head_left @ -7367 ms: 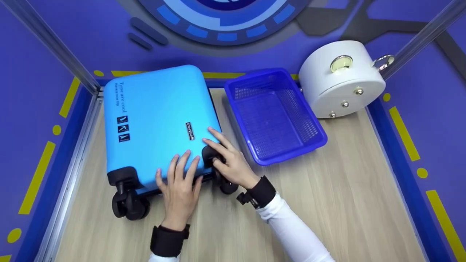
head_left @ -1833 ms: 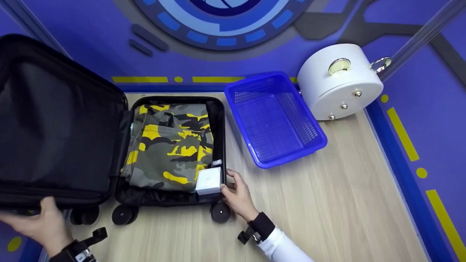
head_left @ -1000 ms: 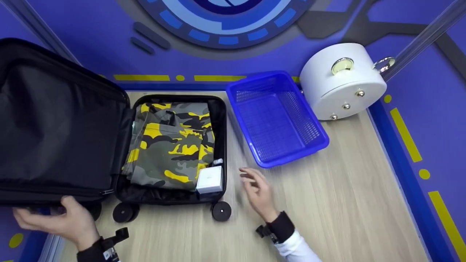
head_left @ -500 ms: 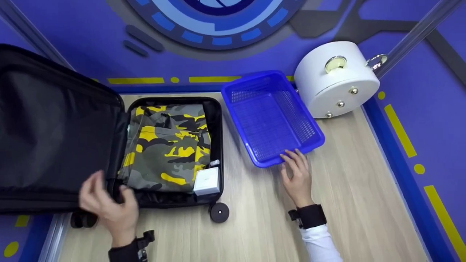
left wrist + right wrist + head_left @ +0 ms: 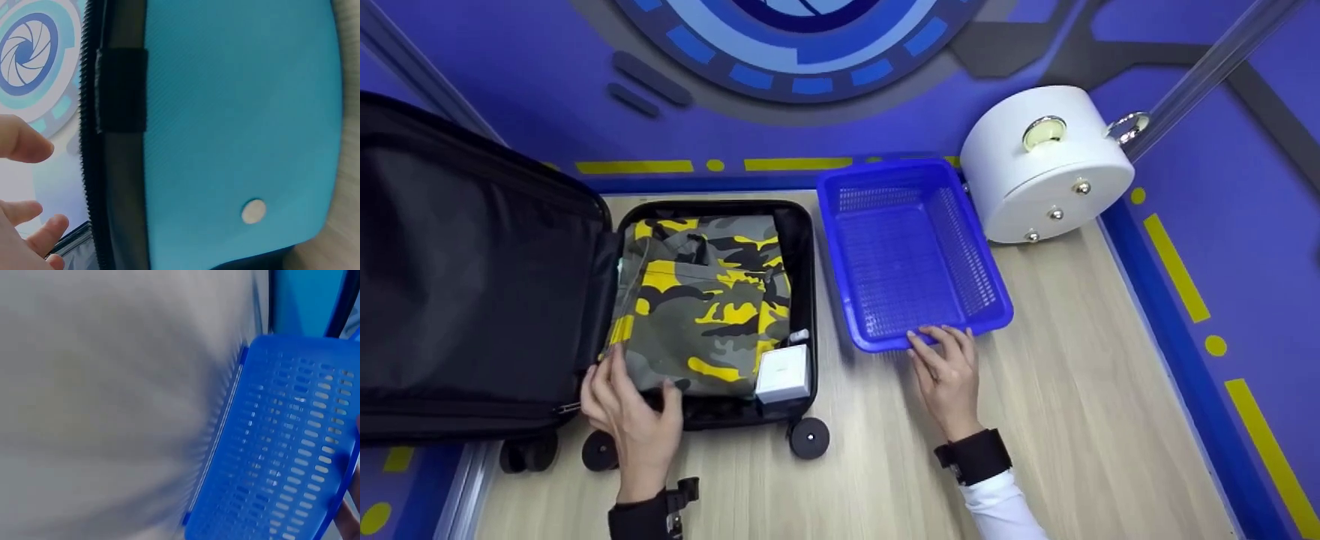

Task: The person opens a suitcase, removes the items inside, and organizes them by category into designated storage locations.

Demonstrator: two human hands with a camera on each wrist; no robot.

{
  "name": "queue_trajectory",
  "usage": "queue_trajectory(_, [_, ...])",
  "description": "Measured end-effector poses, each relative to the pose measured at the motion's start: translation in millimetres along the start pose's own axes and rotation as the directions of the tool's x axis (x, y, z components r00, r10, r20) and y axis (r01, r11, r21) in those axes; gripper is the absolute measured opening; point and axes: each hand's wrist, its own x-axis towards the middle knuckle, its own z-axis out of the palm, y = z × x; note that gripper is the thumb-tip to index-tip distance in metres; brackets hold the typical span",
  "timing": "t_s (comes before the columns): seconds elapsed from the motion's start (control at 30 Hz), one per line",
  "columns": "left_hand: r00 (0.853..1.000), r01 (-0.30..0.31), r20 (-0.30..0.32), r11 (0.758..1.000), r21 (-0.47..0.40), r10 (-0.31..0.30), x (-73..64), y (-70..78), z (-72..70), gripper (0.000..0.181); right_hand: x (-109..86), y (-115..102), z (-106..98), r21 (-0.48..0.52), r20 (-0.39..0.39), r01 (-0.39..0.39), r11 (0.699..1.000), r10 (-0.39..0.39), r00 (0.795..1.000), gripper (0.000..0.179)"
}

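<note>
An opened suitcase [image 5: 813,300] lies on the left, its black-lined lid [image 5: 472,285] folded out to the side. In its right half sit a folded camouflage garment [image 5: 690,315] in grey, black and yellow, and a small white box [image 5: 784,373] at the near right corner. My left hand [image 5: 634,420] is over the suitcase's near edge by the hinge, fingers spread, fingertips at the garment's near left corner. The left wrist view shows the suitcase's blue shell [image 5: 236,112] beside loose fingers. My right hand [image 5: 949,379] holds the near rim of a blue plastic basket [image 5: 855,330], fingertips hooked over it.
A round white case [image 5: 1046,165] with metal handles stands behind the basket at the back right. Behind everything rises a blue patterned wall [image 5: 780,135]. Suitcase wheels [image 5: 810,438] jut out onto the wooden floor [image 5: 877,480] at the front. A tiny white item [image 5: 799,336] lies by the box.
The suitcase, earlier closed with its blue shell up, lies opened. My left hand has left the lid and moved right to the garment. My right hand has moved to the basket, which has turned slightly.
</note>
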Motion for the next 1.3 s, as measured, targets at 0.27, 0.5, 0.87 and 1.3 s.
queue_trajectory(0.27, [0.984,0.129,0.116,0.99,0.063,-0.136,8.4,0.9,-6.3,0.082,-2.5,-19.4,10.3,-0.021,-0.034,0.071,0.997,-0.072,0.997,0.034])
queue_trajectory(0.5, [0.859,0.34,0.327,0.917,0.207,-0.393,38.1,-3.1,-23.9,0.088,-11.8,-30.2,9.3,-0.021,-0.047,0.069,0.997,-0.07,0.996,0.031])
queue_trajectory(0.87, [0.736,0.319,0.519,0.898,0.301,-0.436,87.3,-10.6,-27.0,0.085,41.9,-73.3,4.9,0.312,0.05,-0.075,0.947,0.063,0.997,0.038])
queue_trajectory(1.3, [0.566,0.267,0.649,0.858,0.438,-0.508,131.0,-4.9,-6.4,0.099,120.2,-134.6,73.7,0.452,0.716,-0.705,0.546,0.25,0.652,0.073])
